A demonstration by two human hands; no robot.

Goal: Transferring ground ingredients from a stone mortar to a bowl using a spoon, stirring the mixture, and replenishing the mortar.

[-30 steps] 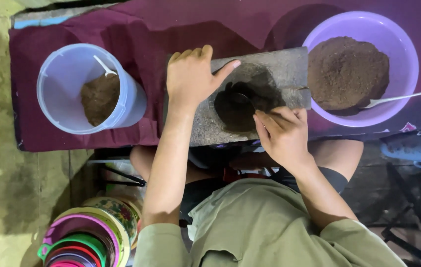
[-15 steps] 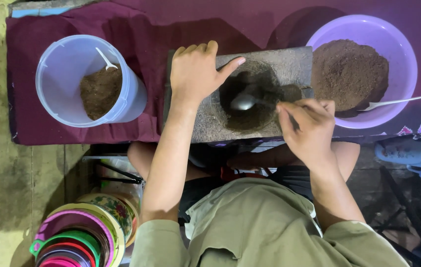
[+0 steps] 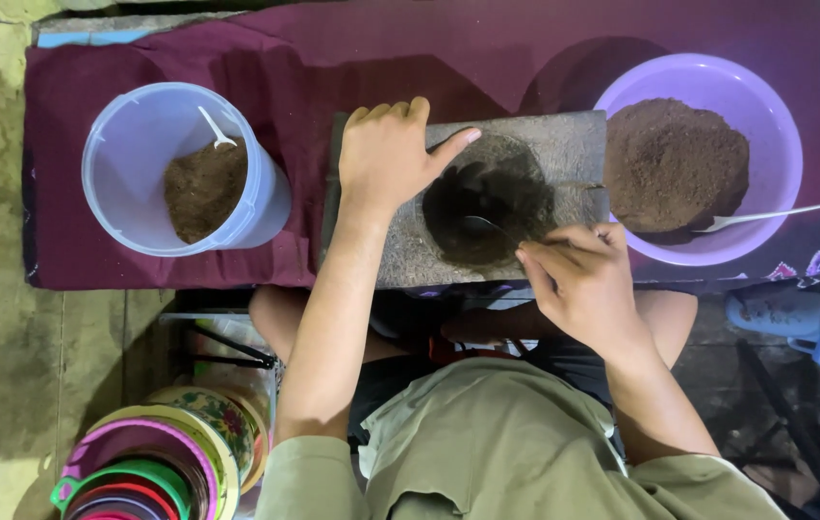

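Observation:
A grey stone slab (image 3: 564, 144) lies across a maroon cloth (image 3: 314, 77), with a round hollow full of dark brown powder (image 3: 487, 207) in its middle. My left hand (image 3: 386, 154) rests flat on the slab's left part, thumb stretched toward the hollow. My right hand (image 3: 583, 274) is at the slab's near right edge, closed on the handle of a metal spoon (image 3: 487, 227) whose bowl lies in the dark powder.
A purple bowl (image 3: 776, 125) of brown powder with a white spoon (image 3: 761, 219) sits right. A pale blue tub (image 3: 131, 135) with some powder and a white spoon (image 3: 215, 129) sits left. Stacked coloured bowls (image 3: 155, 462) stand lower left; a blue object (image 3: 814, 323) lies right.
My right hand has shifted right and then drawn back toward me with the spoon in the hollow. The left hand has stayed on the slab.

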